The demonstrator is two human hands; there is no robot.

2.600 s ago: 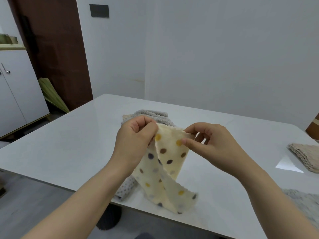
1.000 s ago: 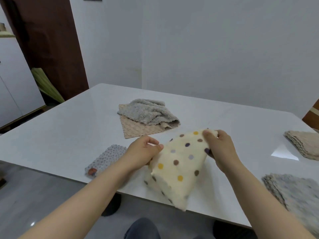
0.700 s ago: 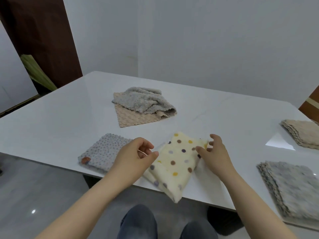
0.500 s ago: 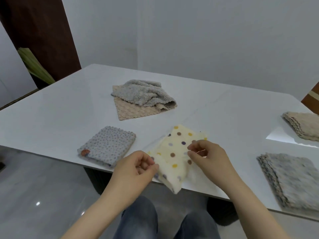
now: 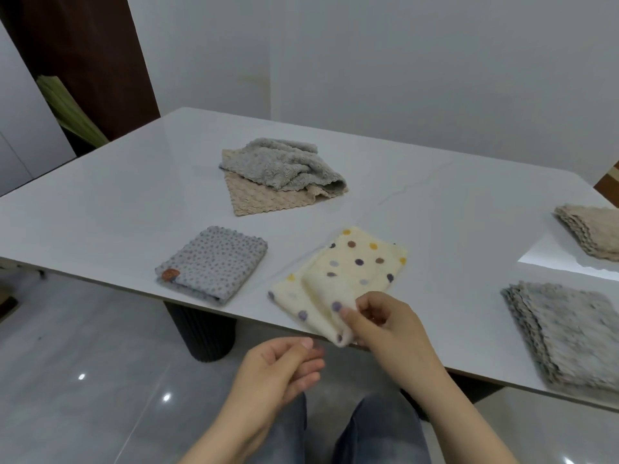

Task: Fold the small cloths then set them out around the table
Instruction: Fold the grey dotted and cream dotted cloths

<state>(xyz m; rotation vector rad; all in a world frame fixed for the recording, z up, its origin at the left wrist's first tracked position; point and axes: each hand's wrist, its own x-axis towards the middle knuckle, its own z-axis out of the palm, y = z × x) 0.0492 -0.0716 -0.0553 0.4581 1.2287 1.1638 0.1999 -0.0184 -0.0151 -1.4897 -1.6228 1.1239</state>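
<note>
Soft, flat indoor light filled the room and left only faint shadows. A bright patch of glare lay on the glossy worktop (image 5: 117, 212) well right of the fingers (image 5: 368, 308), and small highlights dotted the floor (image 5: 67, 346) to their left. Motion blur smeared the fingers and the spotted cloth (image 5: 355, 262) at its near corner. Straight edges bowed near the borders.

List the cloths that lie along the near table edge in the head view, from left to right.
grey dotted folded cloth → cream polka-dot cloth → grey cloth stack

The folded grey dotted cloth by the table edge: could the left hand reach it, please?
Probably yes: the left hand holds nothing, and nothing lies between it and the folded grey dotted cloth.
</note>
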